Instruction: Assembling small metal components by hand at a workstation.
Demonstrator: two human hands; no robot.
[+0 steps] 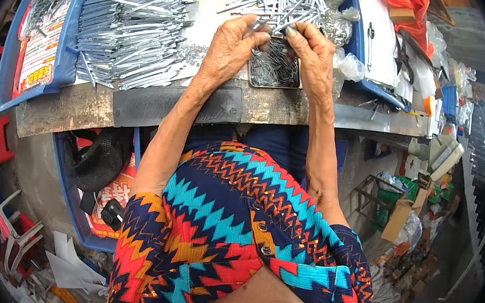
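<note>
My left hand (234, 49) is closed in a pinch on a slim silvery metal piece (258, 26). Opposite it, the fingertips of my right hand (314, 56) are pressed together; whatever they hold is too small to name. Just below and between both hands sits a shallow tin (273, 87) of small grey metal pins (273, 66). Beyond my fingertips lies a loose heap of slim metal rods (273, 0), pointing in many directions.
Rows of long metal strips (153, 21) cover the left of the worktable (276, 115). A blue tray (54, 87) stands at the far left, holding more strips. Clear plastic bags (350, 67) and another blue tray (378, 93) are on the right. Under the table is a blue crate (79, 217).
</note>
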